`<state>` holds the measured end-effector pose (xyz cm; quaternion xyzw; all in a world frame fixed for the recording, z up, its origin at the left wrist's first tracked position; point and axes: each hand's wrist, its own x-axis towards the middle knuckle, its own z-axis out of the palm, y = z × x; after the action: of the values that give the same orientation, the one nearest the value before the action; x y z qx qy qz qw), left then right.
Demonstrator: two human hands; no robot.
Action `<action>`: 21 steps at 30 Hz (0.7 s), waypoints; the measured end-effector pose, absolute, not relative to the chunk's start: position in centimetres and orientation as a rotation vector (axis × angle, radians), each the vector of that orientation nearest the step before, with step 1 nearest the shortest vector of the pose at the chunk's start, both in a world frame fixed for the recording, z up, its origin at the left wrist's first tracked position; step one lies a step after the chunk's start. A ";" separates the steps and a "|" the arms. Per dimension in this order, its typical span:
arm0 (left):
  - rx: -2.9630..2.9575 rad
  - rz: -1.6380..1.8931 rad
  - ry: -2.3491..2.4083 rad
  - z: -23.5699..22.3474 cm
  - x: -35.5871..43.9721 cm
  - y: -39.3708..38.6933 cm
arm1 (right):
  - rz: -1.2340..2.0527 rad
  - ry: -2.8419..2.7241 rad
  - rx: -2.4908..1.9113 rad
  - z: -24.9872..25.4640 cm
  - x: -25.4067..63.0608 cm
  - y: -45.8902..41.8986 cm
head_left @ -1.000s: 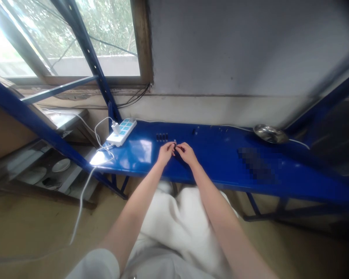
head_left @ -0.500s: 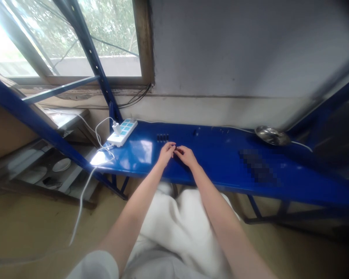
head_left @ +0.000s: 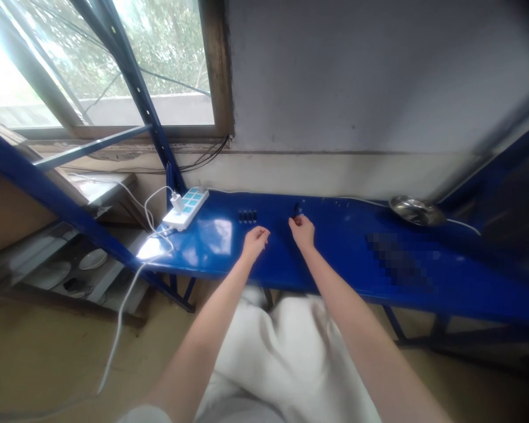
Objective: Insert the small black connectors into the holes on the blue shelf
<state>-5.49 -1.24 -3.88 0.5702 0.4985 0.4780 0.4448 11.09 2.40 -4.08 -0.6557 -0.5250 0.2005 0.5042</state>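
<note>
A person in white trousers worked with two bare hands at a blue table beneath a grey-and-white wall. The left hand hovered over the tabletop, its fingers bent in toward the thumb; whether they gripped anything could not be told. The right hand reached farther forward, its fingers curled just beside a small dark piece, though the view did not show whether they had grasped something or were free. Tiny clear bits lay close beyond that hand.

Four dark pieces stood out in a neat side-by-side row on the table, just beyond the left hand. Farther to the left, a white power strip sat at an angle near the table's end, a white plug seated in it. At right, a shiny metal dish rested near the wall, with a pixelated dark object nearer the front edge.
</note>
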 end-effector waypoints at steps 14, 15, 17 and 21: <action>1.440 1.119 1.275 -3.4 -5.4 -1.6 | 0.307 -1.462 -1.962 -4.6 14.4 8.2; 1.440 1.119 1.273 -3.4 -5.4 -1.6 | 0.311 -1.461 -1.968 -4.6 14.3 8.3; 1.445 1.120 1.269 -3.3 -5.4 -1.7 | 0.317 -1.458 -1.984 -4.5 14.2 8.5; 1.450 1.106 1.279 -3.3 -5.4 -1.7 | 0.292 -1.470 -2.018 -4.4 14.0 8.5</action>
<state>-5.37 -1.74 -3.27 0.5840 0.5152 0.4458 0.4414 13.99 8.46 -4.37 -0.7636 -0.5563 0.1106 0.3086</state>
